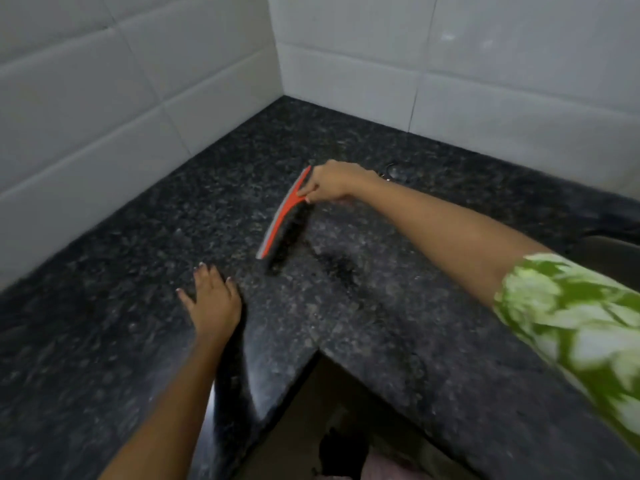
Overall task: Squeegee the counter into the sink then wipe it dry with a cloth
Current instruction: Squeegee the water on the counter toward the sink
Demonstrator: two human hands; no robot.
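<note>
Right hand (330,181) grips the orange squeegee (284,216) on the speckled granite counter (381,306); left hand (213,296) rests open and flat, holding nothing.

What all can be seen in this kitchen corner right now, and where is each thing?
squeegee: one, orange-red with a grey blade edge, blade down on the counter near the middle, held at its handle
counter: one, black speckled stone, L-shaped around the corner
wet patch: one, darker streak on the counter just right of the squeegee
wall tiles: many, white, on both walls behind the counter
sink: one, dark, only an edge showing at far right
small shiny object: one, behind the right wrist, too blurred to identify
right hand: one, gripping the squeegee, green and white patterned sleeve on the arm
left hand: one, flat on the counter, empty
</note>
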